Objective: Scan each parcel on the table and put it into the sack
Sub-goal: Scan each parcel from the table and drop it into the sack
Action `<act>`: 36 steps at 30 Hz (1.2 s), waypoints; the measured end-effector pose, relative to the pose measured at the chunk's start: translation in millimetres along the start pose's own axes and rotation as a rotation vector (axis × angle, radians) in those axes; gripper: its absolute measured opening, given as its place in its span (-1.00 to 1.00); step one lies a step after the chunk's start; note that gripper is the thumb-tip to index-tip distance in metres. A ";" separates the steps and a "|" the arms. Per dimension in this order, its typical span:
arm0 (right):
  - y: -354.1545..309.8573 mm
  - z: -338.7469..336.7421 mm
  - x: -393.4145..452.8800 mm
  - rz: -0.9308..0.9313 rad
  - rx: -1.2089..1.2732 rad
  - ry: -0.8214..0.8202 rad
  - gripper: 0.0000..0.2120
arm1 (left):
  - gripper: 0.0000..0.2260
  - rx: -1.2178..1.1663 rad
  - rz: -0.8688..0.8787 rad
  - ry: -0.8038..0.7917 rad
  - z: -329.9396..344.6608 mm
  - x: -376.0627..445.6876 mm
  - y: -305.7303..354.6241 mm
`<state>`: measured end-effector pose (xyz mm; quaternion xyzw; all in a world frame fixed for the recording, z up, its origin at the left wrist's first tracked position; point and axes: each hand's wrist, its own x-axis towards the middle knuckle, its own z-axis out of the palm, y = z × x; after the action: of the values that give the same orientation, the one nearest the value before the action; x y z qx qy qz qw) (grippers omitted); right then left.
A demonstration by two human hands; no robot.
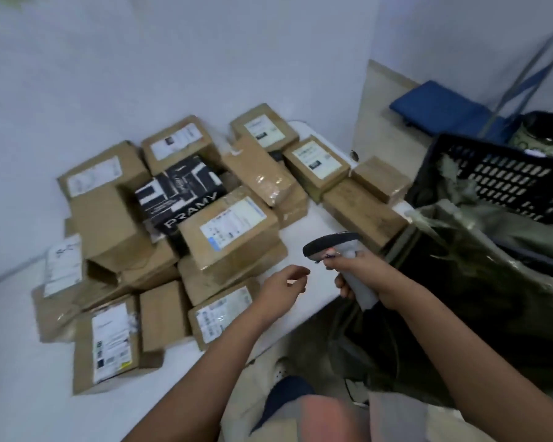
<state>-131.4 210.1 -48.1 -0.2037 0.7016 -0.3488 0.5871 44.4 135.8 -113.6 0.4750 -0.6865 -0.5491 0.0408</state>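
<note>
Several brown cardboard parcels with white labels lie heaped on the white table (pixel 307 218). A labelled parcel (pixel 229 231) tops the middle of the heap, next to a black box printed PRAMY (pixel 179 194). A flat labelled parcel (pixel 222 312) lies nearest my left hand. My left hand (pixel 284 287) hovers empty over the table edge, fingers loosely curled. My right hand (pixel 359 274) grips a grey handheld scanner (pixel 329 245), its head pointing left toward the heap. The dark green sack (pixel 479 282) gapes open at the right, beside the table.
A black plastic crate (pixel 508 180) stands behind the sack. A blue platform trolley (pixel 441 106) sits on the floor at the back right. White walls close the corner behind the table. My knee and a shoe show below the table edge.
</note>
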 end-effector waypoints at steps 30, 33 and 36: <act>5.3 111.1 5.8 0.045 -0.291 -0.053 -0.72 | -0.64 0.682 0.261 0.282 -27.2 -50.9 -138.4; 6.2 104.8 0.6 0.026 -0.278 -0.031 -0.70 | -0.58 0.499 0.157 0.406 -24.4 -48.0 -131.3; 5.6 100.2 -3.4 0.011 -0.257 -0.014 -0.69 | -0.51 0.219 -0.103 0.573 -29.9 -55.9 -138.5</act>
<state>-33.2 191.1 -56.6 -0.2758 0.7373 -0.2513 0.5631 176.2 160.8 -185.6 0.6460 -0.6773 -0.3169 0.1534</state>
